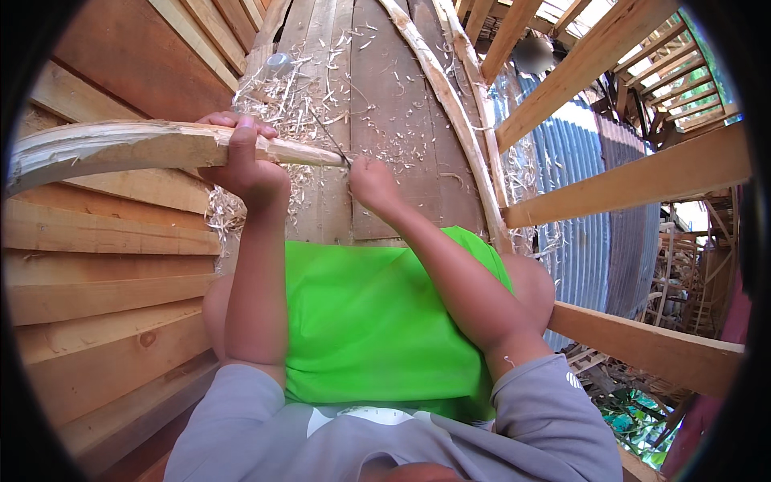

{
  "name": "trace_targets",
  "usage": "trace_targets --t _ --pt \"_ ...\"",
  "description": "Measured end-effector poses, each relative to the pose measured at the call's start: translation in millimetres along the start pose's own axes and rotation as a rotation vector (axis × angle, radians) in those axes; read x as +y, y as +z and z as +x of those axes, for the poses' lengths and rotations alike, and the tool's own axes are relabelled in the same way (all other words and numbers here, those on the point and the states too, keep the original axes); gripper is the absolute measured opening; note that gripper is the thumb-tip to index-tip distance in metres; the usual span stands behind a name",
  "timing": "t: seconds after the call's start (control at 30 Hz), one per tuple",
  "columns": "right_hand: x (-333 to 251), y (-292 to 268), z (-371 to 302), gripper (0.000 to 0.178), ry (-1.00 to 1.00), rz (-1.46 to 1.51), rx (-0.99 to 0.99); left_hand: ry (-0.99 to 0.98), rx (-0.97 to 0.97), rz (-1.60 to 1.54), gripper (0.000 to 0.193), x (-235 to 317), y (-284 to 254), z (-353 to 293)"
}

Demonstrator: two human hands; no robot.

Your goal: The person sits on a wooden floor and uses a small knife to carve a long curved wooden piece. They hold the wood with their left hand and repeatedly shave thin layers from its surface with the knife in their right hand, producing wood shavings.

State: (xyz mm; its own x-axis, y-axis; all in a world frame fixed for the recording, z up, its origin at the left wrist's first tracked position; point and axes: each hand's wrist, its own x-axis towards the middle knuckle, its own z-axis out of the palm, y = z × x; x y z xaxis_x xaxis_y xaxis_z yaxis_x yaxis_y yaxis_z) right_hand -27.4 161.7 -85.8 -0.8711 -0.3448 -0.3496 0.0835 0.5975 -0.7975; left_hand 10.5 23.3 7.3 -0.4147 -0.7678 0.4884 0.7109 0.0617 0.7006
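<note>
Wooden stick (120, 149) is clamped in left hand (241, 165), its tapered tip poking just past the fist. Right hand (371, 183) is closed on a thin blade (328, 138), probably a knife, touching that tip. Shavings (281, 104) lie beyond.

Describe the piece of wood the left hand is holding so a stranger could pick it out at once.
Start at the plank floor strewn with pale shavings, above the green shorts. The left hand grips a long curved stick that runs off to the left. Unlike the flat boards around it, it is rounded, freshly whittled pale, and tapers to a point at the blade in the right hand.
</note>
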Motion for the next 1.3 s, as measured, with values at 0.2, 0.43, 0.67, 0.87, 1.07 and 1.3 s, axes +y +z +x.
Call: trace_targets --t 0.2,0.43,0.67,0.87,1.07,1.3 --pt "42.5 2.6 21.7 0.062 0.048 -0.046 -0.001 0.016 -0.017 -0.019 0.020 -0.8 1.8 0.3" --pt "9.7 -8.8 4.4 0.062 0.054 -0.036 -0.055 0.011 0.049 0.057 0.014 3.0 10.7 -1.3" --pt "23.7 -1.3 8.9 0.064 -0.045 -0.106 0.064 0.025 0.055 0.101 0.012 0.1 3.8 0.1" --pt "21.7 -3.9 10.2 0.053 0.100 -0.043 0.081 0.024 0.090 0.158 0.011 6.4 15.5 -4.4" --pt "14.3 -3.8 11.2 0.058 0.106 -0.012 -0.008 0.036 0.118 0.176 0.013 4.0 12.5 -2.4" --pt "1.0 1.5 10.3 0.058 0.034 0.047 0.058 -0.023 0.215 0.283 0.019 6.1 23.0 -3.2"
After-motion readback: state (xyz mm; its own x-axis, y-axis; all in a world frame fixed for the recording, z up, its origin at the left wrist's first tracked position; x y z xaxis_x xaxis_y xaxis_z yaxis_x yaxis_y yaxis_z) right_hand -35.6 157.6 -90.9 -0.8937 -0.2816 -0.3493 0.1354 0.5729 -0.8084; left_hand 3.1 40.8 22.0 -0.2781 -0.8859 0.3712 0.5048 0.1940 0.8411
